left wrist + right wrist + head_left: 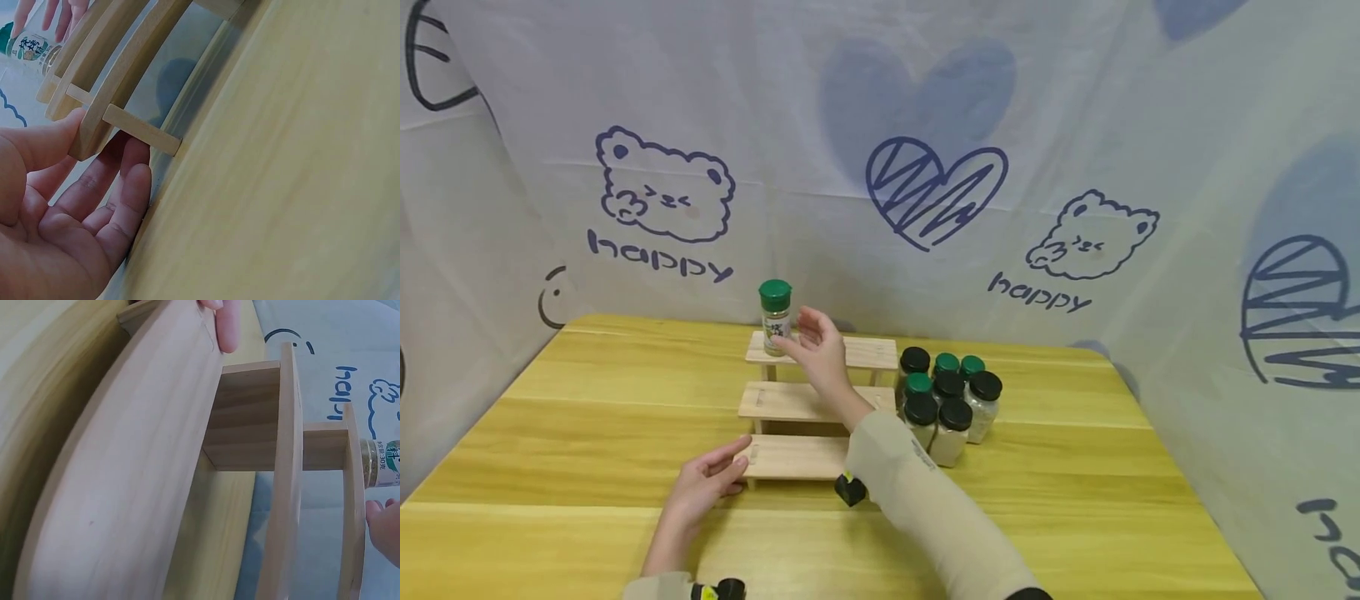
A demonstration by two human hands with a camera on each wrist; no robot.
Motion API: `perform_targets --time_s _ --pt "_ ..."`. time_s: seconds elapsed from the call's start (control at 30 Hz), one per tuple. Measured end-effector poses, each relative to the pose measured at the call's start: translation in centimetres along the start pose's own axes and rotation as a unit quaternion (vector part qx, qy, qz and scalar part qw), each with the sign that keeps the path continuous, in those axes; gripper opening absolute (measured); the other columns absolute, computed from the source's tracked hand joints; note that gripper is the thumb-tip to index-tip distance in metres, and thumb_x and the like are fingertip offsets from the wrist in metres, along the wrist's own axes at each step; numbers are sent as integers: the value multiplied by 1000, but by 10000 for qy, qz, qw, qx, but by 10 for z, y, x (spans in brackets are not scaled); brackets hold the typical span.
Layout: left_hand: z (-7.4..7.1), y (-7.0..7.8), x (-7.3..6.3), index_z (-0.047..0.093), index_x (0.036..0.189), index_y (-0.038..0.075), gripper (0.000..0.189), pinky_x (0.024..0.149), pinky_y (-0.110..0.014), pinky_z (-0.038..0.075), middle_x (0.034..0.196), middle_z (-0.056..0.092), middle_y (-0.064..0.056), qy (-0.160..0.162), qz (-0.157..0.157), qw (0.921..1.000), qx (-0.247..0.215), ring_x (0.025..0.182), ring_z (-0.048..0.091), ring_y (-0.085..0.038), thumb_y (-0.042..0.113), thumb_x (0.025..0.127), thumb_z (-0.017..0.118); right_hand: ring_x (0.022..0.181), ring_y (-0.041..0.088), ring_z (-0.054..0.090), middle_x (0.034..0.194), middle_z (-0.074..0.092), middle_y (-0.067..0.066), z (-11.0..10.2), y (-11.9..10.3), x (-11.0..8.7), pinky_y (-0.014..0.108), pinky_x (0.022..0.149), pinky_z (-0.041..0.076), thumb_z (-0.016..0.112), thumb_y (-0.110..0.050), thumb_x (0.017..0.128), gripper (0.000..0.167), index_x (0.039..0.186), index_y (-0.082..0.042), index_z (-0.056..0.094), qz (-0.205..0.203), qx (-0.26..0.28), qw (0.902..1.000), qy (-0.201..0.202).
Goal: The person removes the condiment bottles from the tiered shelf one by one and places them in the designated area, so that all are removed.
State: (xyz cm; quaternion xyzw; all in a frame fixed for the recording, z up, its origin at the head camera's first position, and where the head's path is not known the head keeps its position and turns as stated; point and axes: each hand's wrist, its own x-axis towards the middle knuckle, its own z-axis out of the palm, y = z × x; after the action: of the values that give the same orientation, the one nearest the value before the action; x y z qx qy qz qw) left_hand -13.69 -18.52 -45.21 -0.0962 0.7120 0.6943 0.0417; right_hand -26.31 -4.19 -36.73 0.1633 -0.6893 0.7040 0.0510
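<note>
A spice jar with a green lid and a printed label stands upright at the left end of the top step of a three-step wooden rack. My right hand is just right of the jar, its fingers spread and loosely bent, the thumb tip at the jar's lower side. In the right wrist view, the fingertips show close beside the jar's base. My left hand holds the left end of the lowest step. Its thumb lies against the board's edge while the fingers curl underneath, near the leg, in the left wrist view.
Several spice jars with black or green lids stand grouped right of the rack, close to its side. All sit on a yellow wood-grain table. A printed cloth hangs behind the table's far edge.
</note>
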Motion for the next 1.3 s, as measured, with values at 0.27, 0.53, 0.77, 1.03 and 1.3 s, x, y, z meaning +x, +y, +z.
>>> perform_targets --time_s 0.27,0.53,0.77,1.03,1.3 --pt "2 1 1 43 129 -2 43 74 -26 49 134 38 -20 36 -6 10000 48 93 54 -8 12 89 56 113 27 45 122 47 17 4 -1 4 29 95 36 69 -4 78 59 128 5 40 138 64 9998 -138" --pt "3 1 2 43 129 -2 42 73 -26 49 134 38 -20 46 0 10000 20 94 54 -7 10 90 54 116 22 43 128 46 14 6 -3 7 27 96 34 69 -7 78 64 133 -2 37 477 -118 9981 -380" --pt "3 1 2 44 128 -2 41 73 -26 49 133 38 -20 67 19 10000 28 92 54 -6 9 90 54 110 21 49 121 53 13 8 -4 8 25 92 39 68 -5 79 52 126 0 46 606 -358 9969 -341" --pt "2 1 1 44 128 -2 42 73 -26 49 134 38 -21 74 3 10000 35 90 54 -5 10 90 54 97 19 55 107 59 12 9 -3 7 22 83 44 70 -4 76 40 113 2 56 443 -549 9973 -209" --pt "1 1 1 43 128 -2 42 73 -25 49 134 38 -20 95 -47 9999 -25 87 54 -3 9 90 54 90 20 58 101 61 14 4 -6 5 22 78 47 72 -2 73 39 109 4 58 271 -697 9972 49"
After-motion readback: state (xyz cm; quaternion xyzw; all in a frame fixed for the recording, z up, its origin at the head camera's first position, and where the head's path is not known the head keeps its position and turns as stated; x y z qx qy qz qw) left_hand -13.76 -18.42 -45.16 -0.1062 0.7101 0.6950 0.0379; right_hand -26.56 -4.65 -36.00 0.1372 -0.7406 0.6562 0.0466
